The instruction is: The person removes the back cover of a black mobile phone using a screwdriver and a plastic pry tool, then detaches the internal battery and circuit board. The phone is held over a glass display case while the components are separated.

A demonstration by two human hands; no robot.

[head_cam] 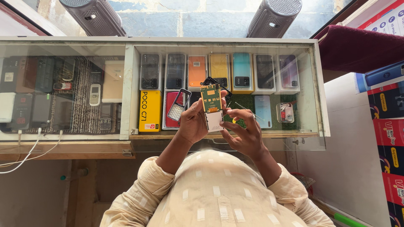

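My left hand (193, 122) holds a small green phone circuit board (211, 98) with a white screen panel (214, 120) on its near end, upright over the glass counter. My right hand (244, 132) touches the board's lower right edge with thumb and fingertips; a thin metal tool seems to stick out from its fingers. A black phone part (212, 81) shows just behind the board's top. A grey keypad frame (178, 105) lies on the glass to the left of my left hand.
A glass display counter (126, 138) holds rows of phones and phone boxes, with a yellow box (150, 110) at the left. Two dark cylindrical speakers (94, 17) stand beyond it. White cables (25, 155) hang at the left. Red boxes (389, 130) are stacked at the right.
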